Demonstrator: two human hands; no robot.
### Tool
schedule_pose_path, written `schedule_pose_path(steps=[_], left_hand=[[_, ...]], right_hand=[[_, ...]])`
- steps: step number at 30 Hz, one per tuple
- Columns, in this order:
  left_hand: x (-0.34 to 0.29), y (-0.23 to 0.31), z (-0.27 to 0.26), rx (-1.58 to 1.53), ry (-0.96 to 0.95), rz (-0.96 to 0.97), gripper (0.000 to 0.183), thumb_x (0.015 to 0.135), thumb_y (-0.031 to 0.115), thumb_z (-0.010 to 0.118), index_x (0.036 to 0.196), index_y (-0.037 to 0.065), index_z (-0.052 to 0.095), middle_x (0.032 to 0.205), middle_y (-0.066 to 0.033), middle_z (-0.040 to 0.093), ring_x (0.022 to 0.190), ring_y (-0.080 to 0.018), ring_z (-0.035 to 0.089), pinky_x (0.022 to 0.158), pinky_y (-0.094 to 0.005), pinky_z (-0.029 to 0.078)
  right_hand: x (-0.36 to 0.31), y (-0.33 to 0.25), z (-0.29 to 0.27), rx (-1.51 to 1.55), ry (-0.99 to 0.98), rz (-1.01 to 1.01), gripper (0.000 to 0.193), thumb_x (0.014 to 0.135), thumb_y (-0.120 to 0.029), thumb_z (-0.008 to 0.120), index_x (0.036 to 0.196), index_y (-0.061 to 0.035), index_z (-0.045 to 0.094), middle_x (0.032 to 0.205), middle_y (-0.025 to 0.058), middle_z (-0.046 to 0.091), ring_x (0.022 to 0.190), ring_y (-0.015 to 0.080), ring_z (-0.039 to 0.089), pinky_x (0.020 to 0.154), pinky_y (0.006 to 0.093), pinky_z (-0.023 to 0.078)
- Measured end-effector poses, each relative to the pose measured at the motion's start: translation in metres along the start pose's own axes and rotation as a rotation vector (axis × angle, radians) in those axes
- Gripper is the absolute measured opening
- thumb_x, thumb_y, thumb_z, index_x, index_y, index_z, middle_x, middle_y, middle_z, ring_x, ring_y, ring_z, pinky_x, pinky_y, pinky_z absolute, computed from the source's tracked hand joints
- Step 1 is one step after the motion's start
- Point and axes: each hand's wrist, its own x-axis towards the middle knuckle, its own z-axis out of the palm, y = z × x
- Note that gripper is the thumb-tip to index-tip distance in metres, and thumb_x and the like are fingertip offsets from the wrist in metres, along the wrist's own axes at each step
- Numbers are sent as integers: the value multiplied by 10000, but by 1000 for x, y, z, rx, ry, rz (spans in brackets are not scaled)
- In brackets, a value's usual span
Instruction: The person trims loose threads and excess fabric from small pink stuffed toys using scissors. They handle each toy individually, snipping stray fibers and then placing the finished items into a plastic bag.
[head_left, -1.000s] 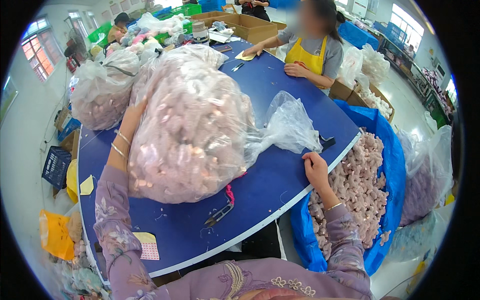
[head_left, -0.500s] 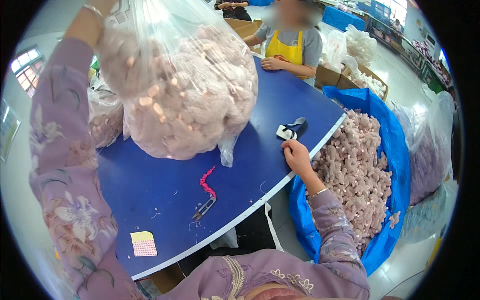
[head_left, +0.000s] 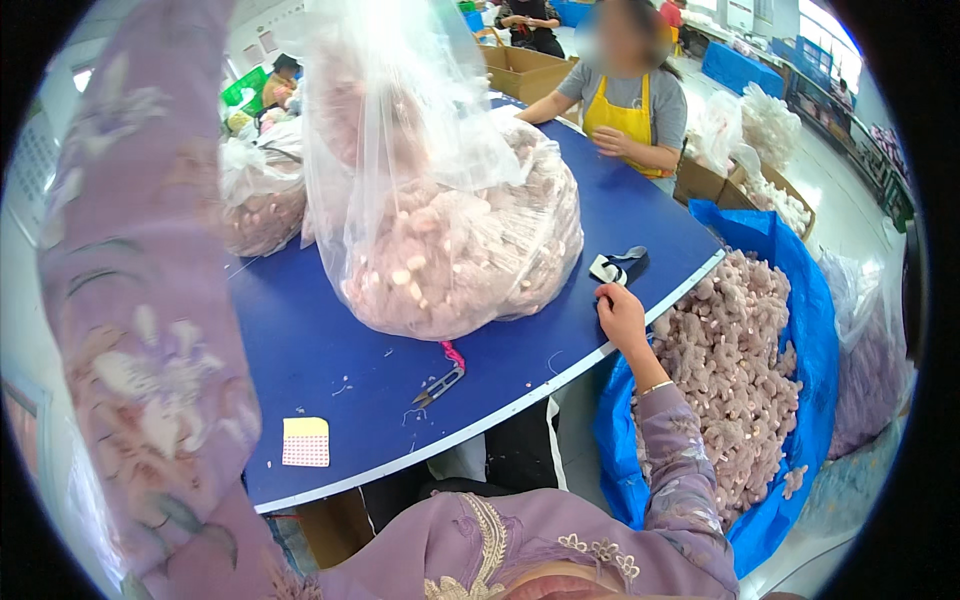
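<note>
A large clear plastic bag (head_left: pixel 450 250) full of pinkish-grey plush pieces rests on the blue table, its upper plastic drawn upward. My left arm rises past the bag's left side and out at the top edge, so my left hand is out of sight. Near the table's right edge lies my right hand (head_left: pixel 622 312), fingers curled together. Its fingertips are beside a white piece with a dark strap (head_left: pixel 610 268); whatever they grip is hidden. In front of the bag lie thread snips (head_left: pixel 440 386), their pink-wrapped end partly under the bag.
A blue sack (head_left: pixel 815 350) heaped with small plush pieces stands right of the table (head_left: pixel 370 420). A yellow-and-white label sheet (head_left: pixel 305 442) lies near the front edge. Another filled bag (head_left: pixel 262 200) sits at left. Across the table is a person in a yellow apron (head_left: pixel 620 110).
The bag's load has settled lower and now covers part of the pink wrapping. My left hand has gone out of view upward. The whole view has shifted; my right hand stays by the strap.
</note>
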Motion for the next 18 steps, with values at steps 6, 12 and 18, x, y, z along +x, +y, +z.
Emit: schedule_pose_path(steps=[6,12,18], left_hand=[[24,-7,-5,678,308,441,308,925,290,505,908,64,712,828,-84,686,791,-255,674,680,-395,534],[-10,1,-38,371,352,433,262,919,248,522,919,54,699,855,-99,684,811,-255,675,681,-390,548],[-22,3,-51,168,342,451,218,913,205,540,930,44,685,882,-114,683,831,-256,675,682,-384,563]], right_hand=[[-20,-34,4,113,-66,20,165,820,-186,665,842,-23,650,777,135,659,701,278,647,638,370,503],[-46,-110,17,457,-450,-72,256,815,-205,736,933,2,642,698,55,588,641,162,563,617,306,472],[19,-174,92,483,-637,-104,391,843,-364,679,938,15,689,773,166,680,744,262,656,696,352,506]])
